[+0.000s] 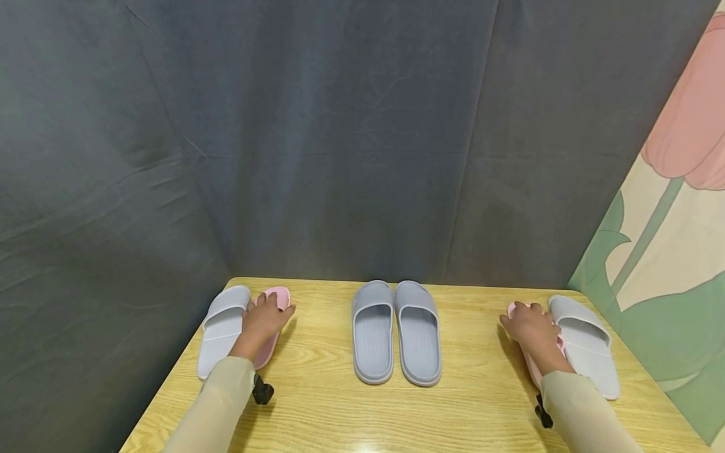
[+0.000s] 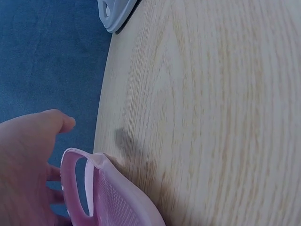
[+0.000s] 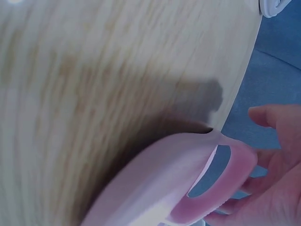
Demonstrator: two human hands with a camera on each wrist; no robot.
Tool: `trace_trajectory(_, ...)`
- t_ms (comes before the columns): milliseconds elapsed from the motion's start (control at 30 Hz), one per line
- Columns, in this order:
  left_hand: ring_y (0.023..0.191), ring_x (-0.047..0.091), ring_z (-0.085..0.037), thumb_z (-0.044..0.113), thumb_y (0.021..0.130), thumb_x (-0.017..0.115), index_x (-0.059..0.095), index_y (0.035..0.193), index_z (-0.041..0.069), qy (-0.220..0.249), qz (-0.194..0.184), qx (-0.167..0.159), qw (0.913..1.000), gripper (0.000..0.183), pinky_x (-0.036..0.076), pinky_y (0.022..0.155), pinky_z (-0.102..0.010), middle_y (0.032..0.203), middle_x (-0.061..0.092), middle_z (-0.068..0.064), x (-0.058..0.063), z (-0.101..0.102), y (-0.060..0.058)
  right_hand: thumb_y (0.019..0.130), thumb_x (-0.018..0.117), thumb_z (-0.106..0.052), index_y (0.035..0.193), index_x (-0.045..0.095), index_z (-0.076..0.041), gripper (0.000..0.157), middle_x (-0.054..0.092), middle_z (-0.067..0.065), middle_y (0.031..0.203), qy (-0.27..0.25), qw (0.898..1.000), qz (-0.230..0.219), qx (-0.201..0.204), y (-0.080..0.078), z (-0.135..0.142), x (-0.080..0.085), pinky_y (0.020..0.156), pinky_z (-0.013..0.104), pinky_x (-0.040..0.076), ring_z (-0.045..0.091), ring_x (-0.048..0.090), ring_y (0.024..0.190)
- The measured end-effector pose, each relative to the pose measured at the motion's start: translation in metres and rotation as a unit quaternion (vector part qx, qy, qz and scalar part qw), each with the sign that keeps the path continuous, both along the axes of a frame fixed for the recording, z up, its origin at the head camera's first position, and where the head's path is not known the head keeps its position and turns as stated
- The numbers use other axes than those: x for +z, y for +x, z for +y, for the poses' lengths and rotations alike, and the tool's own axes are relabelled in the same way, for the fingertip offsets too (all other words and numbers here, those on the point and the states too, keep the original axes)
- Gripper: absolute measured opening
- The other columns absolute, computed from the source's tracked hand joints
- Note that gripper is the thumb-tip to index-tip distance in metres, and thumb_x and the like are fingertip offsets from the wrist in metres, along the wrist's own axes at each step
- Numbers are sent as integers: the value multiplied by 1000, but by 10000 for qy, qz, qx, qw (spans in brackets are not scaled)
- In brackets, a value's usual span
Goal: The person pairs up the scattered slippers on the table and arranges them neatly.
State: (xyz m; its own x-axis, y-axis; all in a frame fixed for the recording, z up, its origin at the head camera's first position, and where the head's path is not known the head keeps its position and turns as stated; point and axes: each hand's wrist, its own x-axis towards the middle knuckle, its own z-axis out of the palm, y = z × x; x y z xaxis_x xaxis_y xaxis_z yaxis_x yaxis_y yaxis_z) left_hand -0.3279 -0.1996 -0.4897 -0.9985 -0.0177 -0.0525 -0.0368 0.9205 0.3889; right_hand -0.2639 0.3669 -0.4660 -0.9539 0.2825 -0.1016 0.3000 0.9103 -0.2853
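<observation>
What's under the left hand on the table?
A pink slipper lies under the left hand, beside a grey slipper. The hand and sleeve cover its middle; only its toe and edge show.

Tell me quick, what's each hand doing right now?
Left hand: fingers grip the left pink slipper.
Right hand: fingers grip the right pink slipper.

Pale beige sleeves (image 1: 218, 402), black wrist mounts (image 1: 262, 390).
</observation>
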Motion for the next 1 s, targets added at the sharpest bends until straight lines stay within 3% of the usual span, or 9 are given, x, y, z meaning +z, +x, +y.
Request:
trace_trajectory(500,135,30,-58,40,99,54,34,153,-3,-178,111,27,9998,72,23,108,-72,152,32,-35,-1,1,-1,97,45,-33,146,31,12,69,27,46,141,-199,9996,93,-163,0,6,-7,97,78,27,71,23,127)
trace_trajectory(800,132,34,-55,42,99,55,37,152,-3,-197,103,2,9998,72,26,108,-69,149,37,-34,-2,-1,-4,95,49,-29,141,41,18,66,40,47,135,346,9959,696,461,4,13,-12,95,70,29,64,37,120)
trace_trajectory(1000,127,38,-53,47,97,57,39,151,-1,-258,241,-46,9994,74,31,105,-68,147,40,-31,-3,-1,-4,99,45,-34,145,35,17,70,36,46,136,116,9977,538,392,5,17,-13,94,72,31,66,33,118)
